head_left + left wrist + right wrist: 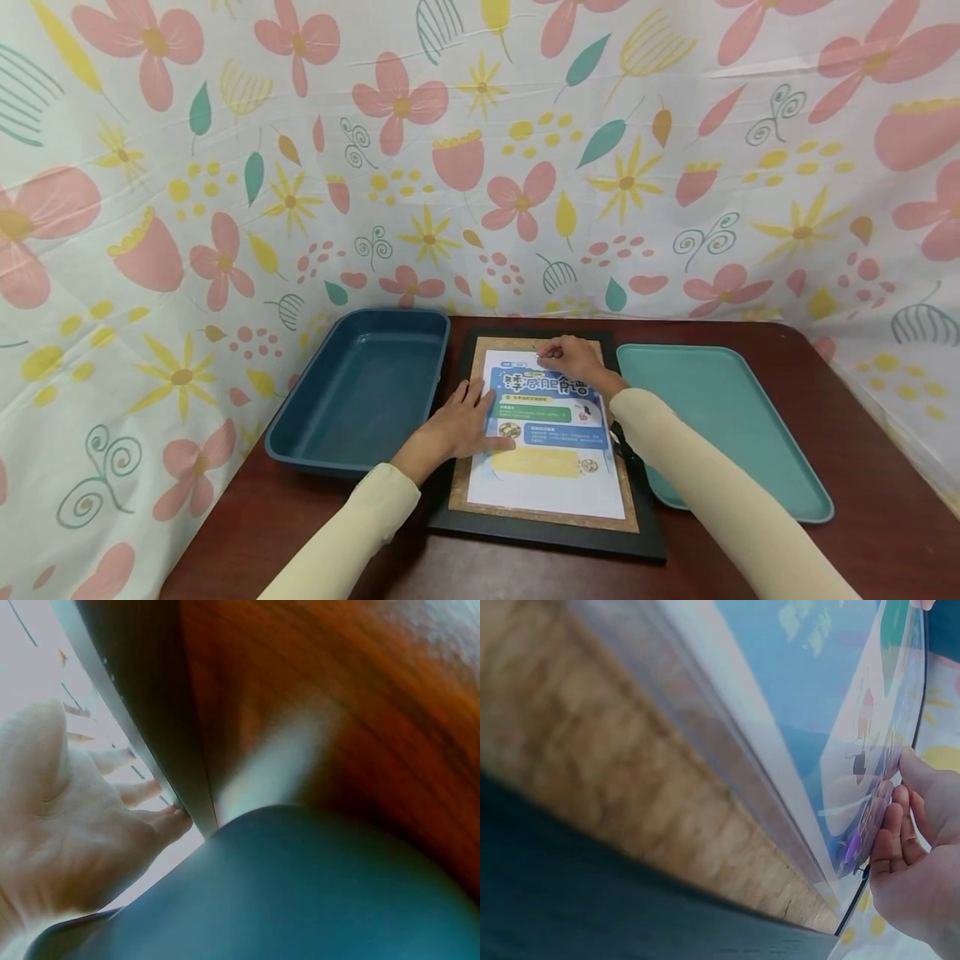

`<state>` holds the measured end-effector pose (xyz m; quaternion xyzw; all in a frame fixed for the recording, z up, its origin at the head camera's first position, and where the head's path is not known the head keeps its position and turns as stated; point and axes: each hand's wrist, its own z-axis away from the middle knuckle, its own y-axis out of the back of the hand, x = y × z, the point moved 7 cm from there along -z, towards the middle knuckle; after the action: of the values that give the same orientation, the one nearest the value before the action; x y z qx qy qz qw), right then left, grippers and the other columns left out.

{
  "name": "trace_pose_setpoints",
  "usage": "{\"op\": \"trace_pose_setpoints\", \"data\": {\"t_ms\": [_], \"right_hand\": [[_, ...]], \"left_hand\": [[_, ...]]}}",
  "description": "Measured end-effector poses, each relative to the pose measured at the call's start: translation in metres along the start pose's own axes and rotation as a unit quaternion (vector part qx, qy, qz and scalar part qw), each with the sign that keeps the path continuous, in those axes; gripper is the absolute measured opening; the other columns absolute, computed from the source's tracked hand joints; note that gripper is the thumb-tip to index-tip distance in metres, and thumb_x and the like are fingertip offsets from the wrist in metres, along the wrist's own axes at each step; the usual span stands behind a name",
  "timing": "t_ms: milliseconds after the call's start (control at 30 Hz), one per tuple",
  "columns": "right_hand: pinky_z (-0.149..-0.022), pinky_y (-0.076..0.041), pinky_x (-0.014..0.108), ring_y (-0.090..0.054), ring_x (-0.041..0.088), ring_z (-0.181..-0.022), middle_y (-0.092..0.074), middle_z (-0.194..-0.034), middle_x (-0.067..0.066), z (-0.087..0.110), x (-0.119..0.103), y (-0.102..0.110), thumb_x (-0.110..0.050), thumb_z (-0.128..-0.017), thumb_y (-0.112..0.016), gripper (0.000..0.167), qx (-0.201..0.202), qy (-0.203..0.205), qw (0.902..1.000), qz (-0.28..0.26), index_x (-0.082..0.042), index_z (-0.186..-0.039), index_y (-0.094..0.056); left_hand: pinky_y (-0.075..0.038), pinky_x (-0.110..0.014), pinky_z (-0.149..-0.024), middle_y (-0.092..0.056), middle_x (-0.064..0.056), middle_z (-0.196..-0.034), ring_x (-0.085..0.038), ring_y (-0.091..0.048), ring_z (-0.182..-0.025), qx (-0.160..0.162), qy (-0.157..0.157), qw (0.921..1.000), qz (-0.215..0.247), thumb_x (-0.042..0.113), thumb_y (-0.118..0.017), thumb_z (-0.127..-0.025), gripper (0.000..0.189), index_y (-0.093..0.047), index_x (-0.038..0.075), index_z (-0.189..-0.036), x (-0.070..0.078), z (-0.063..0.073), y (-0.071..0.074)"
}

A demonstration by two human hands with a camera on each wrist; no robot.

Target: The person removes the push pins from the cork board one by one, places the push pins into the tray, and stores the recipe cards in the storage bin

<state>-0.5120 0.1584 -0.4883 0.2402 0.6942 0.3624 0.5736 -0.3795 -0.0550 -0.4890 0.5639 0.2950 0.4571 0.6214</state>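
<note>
A printed sheet [551, 492] with blue, green and yellow blocks lies on a black-framed cork board [630, 508]. My left hand [457, 421] rests with spread fingers across the sheet's left edge; in the left wrist view its palm [67, 817] shows beside the frame. At the sheet's top edge, my right hand [573, 360] bends its fingers together with the thumb, pinching something small. The fingertips mostly hide it, and I cannot tell what it is. In the right wrist view, the thumb and curled fingers [891, 836] are close to the sheet's edge.
A deep dark-blue tray [352, 462] stands left of the board. To its right lies a shallow teal tray [720, 392], partly under the right sleeve [712, 483]. The brown table [480, 575] meets a flower-patterned cloth [480, 192] at the back.
</note>
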Motion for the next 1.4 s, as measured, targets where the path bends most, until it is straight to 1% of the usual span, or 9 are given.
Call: {"op": "trace_pose_setpoints", "data": {"t_ms": [267, 500, 733, 1033, 1400], "right_hand": [[-0.095, -0.052, 0.043, -0.061, 0.024, -0.093, -0.073, -0.108, 0.009, 0.0008, 0.0002, -0.0007, -0.023, -0.099, -0.075, 0.023, 0.001, -0.015, 0.9999, 0.000, -0.008, -0.116, -0.078], [-0.095, -0.052, 0.044, -0.061, 0.024, -0.093, -0.073, -0.108, 0.010, -0.0004, 0.0015, -0.0012, -0.023, -0.098, -0.075, 0.023, 0.002, -0.013, 0.9999, -0.003, -0.008, -0.115, -0.078], [-0.095, -0.052, 0.044, -0.061, 0.024, -0.092, -0.073, -0.107, 0.010, -0.0018, 0.0032, -0.0018, -0.022, -0.097, -0.076, 0.022, 0.004, -0.009, 0.9999, -0.003, -0.008, -0.114, -0.079], [-0.089, -0.051, 0.039, -0.061, 0.024, -0.089, -0.073, -0.102, 0.008, -0.0036, 0.0049, -0.0029, -0.024, -0.097, -0.077, 0.017, -0.001, -0.016, 0.9998, -0.008, -0.010, -0.107, -0.080], [-0.090, -0.051, 0.039, -0.061, 0.023, -0.090, -0.073, -0.102, 0.008, -0.0026, 0.0053, -0.0030, -0.025, -0.097, -0.076, 0.017, -0.008, -0.025, 0.9995, -0.015, -0.011, -0.107, -0.079]], "left_hand": [[-0.023, -0.050, -0.125, -0.007, -0.012, -0.174, -0.037, -0.008, -0.160, 0.002, -0.001, 1.0000, 0.000, 0.083, -0.050, -0.090, 0.107, -0.021, 0.016, -0.168, -0.0006, -0.0003, -0.0006], [-0.023, -0.050, -0.125, -0.007, -0.011, -0.175, -0.037, -0.007, -0.160, 0.000, -0.003, 1.0000, -0.001, 0.083, -0.050, -0.090, 0.106, -0.020, 0.016, -0.168, 0.0000, 0.0007, -0.0001], [-0.023, -0.050, -0.125, -0.009, -0.013, -0.174, -0.038, -0.009, -0.159, 0.002, -0.009, 0.9999, -0.006, 0.081, -0.050, -0.092, 0.106, -0.021, 0.014, -0.168, 0.0013, 0.0013, 0.0006], [-0.023, -0.049, -0.125, -0.008, -0.012, -0.174, -0.037, -0.008, -0.160, 0.004, -0.004, 0.9999, -0.009, 0.082, -0.050, -0.091, 0.106, -0.021, 0.015, -0.168, 0.0001, 0.0003, -0.0004], [-0.023, -0.050, -0.125, -0.008, -0.012, -0.174, -0.037, -0.008, -0.160, 0.000, -0.005, 1.0000, -0.006, 0.082, -0.049, -0.091, 0.106, -0.020, 0.015, -0.168, 0.0002, 0.0014, -0.0004]]}}
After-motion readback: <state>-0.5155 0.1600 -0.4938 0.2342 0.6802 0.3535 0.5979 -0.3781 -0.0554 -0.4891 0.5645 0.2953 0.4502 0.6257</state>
